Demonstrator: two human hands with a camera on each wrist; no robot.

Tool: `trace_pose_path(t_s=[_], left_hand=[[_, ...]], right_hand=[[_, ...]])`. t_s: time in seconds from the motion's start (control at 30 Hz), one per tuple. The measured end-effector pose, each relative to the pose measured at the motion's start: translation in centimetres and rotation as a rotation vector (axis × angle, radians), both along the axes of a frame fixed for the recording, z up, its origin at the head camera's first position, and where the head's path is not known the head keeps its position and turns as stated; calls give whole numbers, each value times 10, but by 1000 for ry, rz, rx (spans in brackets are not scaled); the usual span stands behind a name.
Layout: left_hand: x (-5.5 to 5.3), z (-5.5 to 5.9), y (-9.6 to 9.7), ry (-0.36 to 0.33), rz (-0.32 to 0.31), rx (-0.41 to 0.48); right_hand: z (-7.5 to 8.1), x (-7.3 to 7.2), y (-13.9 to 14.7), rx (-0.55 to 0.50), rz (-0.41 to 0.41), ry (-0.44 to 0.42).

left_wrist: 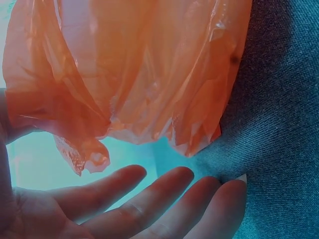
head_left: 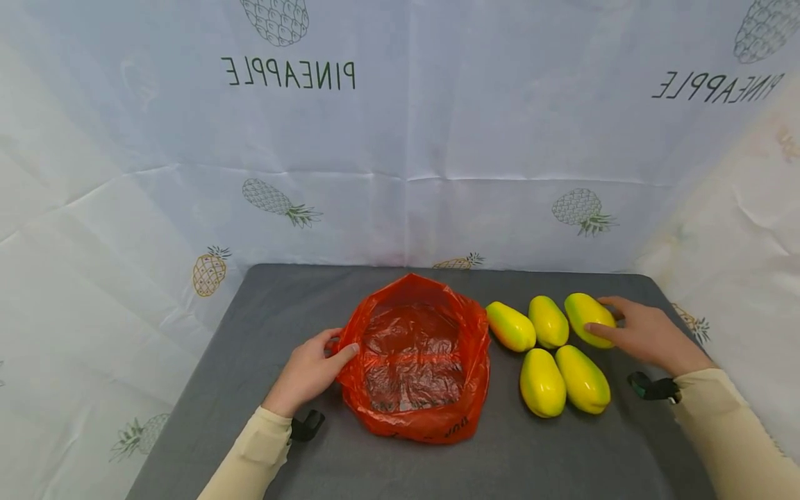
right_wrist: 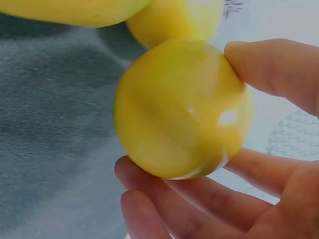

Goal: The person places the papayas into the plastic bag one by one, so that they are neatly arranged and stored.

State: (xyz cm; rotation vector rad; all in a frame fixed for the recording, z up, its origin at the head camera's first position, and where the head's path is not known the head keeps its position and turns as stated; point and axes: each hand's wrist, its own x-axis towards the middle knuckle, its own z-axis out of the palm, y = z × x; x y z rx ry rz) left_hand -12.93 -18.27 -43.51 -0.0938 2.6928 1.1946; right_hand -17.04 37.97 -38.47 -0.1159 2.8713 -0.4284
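A red plastic bag (head_left: pixel 412 423) stands on the table with its wide mouth facing up. My left hand (head_left: pixel 315 368) is at the left side of its rim, the thumb over the edge. In the left wrist view the thumb lies behind the thin film, while the loosely extended fingers (left_wrist: pixel 134 209) are apart from the bag. My right hand (head_left: pixel 646 333) grips the far right yellow-green mango (head_left: pixel 584 312), thumb on one side and fingers round the other. Beside it lie more mangoes (head_left: pixel 548 323), all glossy and whole. The bag's inside shows only crumpled red film.
A dark grey cloth covers the table (head_left: pixel 437 476). Two mangoes (head_left: pixel 542 383) lie nearer the front edge, and another mango (head_left: pixel 511 326) is close to the bag's right side. A pale curtain (head_left: pixel 475 139) printed with pineapples hangs behind and at both sides.
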Motion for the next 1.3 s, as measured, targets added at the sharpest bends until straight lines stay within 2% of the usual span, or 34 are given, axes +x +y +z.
trace_pose_path(t_s=[0.3,0.63,1.03,1.3], left_hand=[[-2,0,0,-11,0,0],[-2,2,0,-16,3,1],[-4,3,2,-12,13,-4],[-4,4,1,-20,20,2]], right_hand=[[22,5,-22,1,18,61],[50,3,-84,-45,106,112],[59,-8,-163,-111,219,150],[58,-12,-212,-136,313,145]])
